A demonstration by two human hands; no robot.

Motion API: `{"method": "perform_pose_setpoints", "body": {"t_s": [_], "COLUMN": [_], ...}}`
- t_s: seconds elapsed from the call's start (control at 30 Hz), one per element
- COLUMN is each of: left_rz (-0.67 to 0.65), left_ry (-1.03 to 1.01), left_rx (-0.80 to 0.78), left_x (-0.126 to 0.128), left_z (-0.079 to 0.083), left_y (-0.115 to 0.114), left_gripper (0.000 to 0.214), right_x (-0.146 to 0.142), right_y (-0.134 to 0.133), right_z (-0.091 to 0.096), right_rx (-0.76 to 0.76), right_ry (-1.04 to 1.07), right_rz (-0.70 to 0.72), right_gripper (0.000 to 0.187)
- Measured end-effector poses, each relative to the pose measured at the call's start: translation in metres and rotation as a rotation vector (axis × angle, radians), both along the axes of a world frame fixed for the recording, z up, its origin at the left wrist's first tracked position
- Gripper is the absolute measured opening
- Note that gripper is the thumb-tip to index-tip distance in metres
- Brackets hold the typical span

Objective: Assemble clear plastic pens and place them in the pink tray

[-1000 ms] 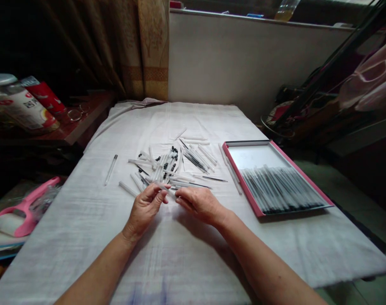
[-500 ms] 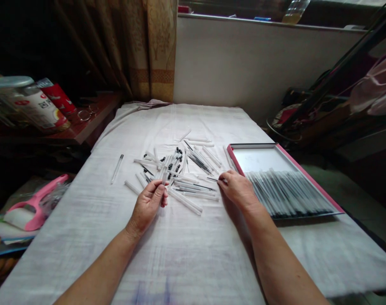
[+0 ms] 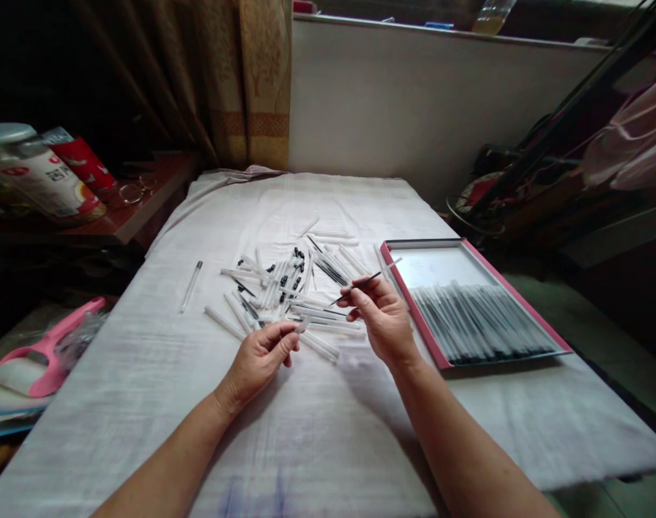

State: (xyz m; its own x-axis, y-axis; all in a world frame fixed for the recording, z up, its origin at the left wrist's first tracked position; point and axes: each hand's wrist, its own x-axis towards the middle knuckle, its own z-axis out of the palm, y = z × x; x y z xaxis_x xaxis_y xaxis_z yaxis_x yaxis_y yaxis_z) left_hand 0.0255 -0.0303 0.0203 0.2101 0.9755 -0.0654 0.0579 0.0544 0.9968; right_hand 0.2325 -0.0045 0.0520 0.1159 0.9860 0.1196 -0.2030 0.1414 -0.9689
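My left hand is closed on a clear pen barrel, whose end pokes out past the thumb toward the right. Slightly higher and to the right, my right hand pinches a thin pen refill, dark along one part and whitish at its upper end. The refill slants, its dark tip pointing down-left toward the barrel, and the two are apart. Beyond both hands lies a loose pile of pen barrels, black caps and dark refills on the white cloth.
A pink-edged box with rows of pens stands at the right. One capped pen lies alone at the left. A pink-handled tape dispenser sits beside the table, and a jar and glasses rest on a side shelf.
My right hand has lifted the refill off the pile and brought it up and left. My left hand has tipped the barrel from upright toward the right. The view has shifted slightly.
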Motion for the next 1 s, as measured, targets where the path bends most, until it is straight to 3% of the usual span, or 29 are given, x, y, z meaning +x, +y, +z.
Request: {"method": "perform_pose_setpoints", "body": {"t_s": [0.53,0.7,0.83,0.9,1.0], "left_rz": [-0.05,-0.072,-0.082,-0.046,0.021], "left_ry": [0.115,0.054,-0.079,-0.151,-0.226], "left_rx": [0.101,0.077,0.021,0.009,0.028], "left_x": [0.0,0.0,-0.001,-0.003,-0.008], "left_z": [0.001,0.003,0.008,0.009,0.011], "left_y": [-0.003,-0.003,-0.002,-0.001,0.001], "left_gripper": [0.031,0.034,0.042,0.041,0.037], "right_x": [-0.02,-0.021,-0.022,-0.02,-0.014], "right_y": [-0.01,-0.012,-0.014,-0.013,-0.008], "right_z": [-0.011,-0.018,-0.023,-0.025,-0.025], "right_rx": [-0.013,0.046,0.014,0.028,0.036], "right_ry": [-0.139,-0.276,-0.329,-0.347,-0.371], "right_rz": [0.219,0.293,0.417,0.42,0.342], "right_gripper": [0.024,0.02,0.039,0.042,0.03]}}
